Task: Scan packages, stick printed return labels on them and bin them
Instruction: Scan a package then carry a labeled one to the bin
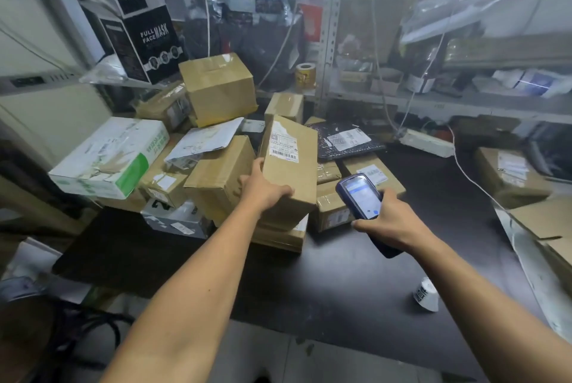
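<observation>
Two forearms reach over a dark table (340, 274); a tilted parcel (291, 172) is gripped by the left hand (263, 190), a scanner (362, 196) by the right hand (390, 221); its barcode label (283, 142) is best kept facing the scanner

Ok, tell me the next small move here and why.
Probably swing the scanner in the right hand left onto the barcode label. The left hand holds that cardboard box tilted up, label facing the camera, and the scanner sits beside it, not aimed at it.
</observation>
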